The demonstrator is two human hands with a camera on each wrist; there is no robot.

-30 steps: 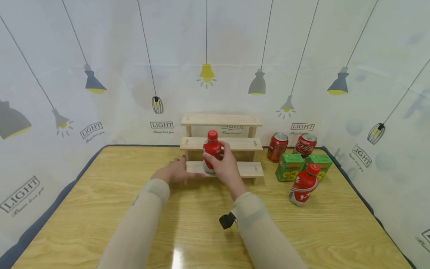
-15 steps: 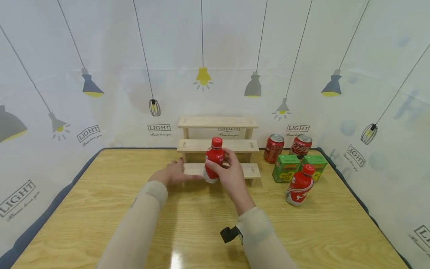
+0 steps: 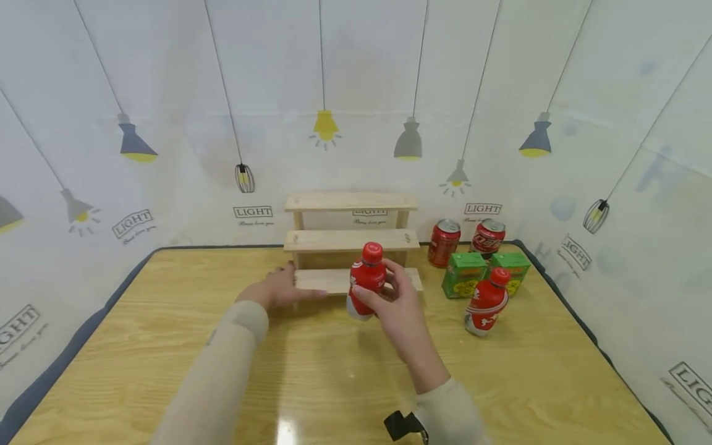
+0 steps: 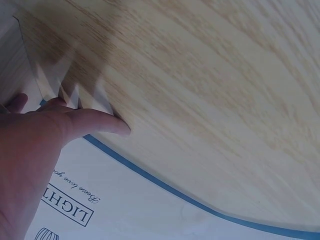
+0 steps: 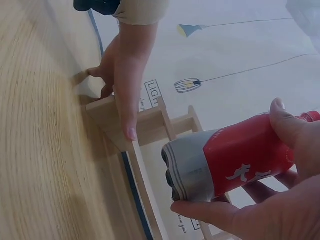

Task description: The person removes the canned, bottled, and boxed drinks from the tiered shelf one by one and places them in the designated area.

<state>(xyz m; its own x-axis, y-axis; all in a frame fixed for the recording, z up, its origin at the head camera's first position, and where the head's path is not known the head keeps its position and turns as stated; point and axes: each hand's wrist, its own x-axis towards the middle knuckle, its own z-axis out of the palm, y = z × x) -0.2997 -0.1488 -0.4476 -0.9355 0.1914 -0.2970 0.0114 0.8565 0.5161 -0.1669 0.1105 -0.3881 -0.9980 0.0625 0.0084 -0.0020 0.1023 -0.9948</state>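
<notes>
My right hand grips a red plastic bottle with a red cap and pale base, held in front of the wooden step shelf. In the right wrist view the bottle lies between thumb and fingers, base towards the shelf. My left hand holds the left end of the shelf's bottom step, thumb along its front edge. In the right wrist view the fingers of this left hand are around the step's corner. The left wrist view shows the left hand low at the table.
On the table's right side stand two red cans, two green drink cartons and a second red bottle. A lamp-printed sheet hangs behind the table; a dark blue edge runs along its border.
The right hand has lifted the bottle off the bottom step and brought it forward and right, towards me. The left hand keeps its place on the shelf. The head view has shifted slightly.
</notes>
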